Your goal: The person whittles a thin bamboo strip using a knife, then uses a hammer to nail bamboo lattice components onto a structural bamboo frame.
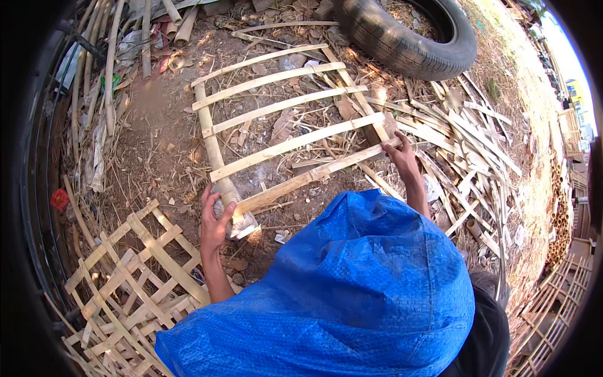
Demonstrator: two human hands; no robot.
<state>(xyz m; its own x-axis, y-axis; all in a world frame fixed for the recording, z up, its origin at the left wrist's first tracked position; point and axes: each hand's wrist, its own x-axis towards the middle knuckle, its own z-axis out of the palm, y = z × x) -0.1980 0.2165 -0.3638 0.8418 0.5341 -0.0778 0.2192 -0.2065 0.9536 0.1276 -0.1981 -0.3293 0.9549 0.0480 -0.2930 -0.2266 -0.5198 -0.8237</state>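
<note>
The left hand point(215, 220) grips the near left corner of a bamboo frame point(282, 116) lying on the dirt, fingers curled round the upright. The right hand point(402, 157) closes on the nearest slat point(314, 176) at the frame's right end. A tyre point(408, 38) lies beyond the frame; a lattice panel point(135, 283) sits left of it.

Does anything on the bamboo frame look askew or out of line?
Yes. The nearest slat, between the left hand and right hand, runs slanted across the bamboo frame, and its cross slats are unevenly spaced.
</note>
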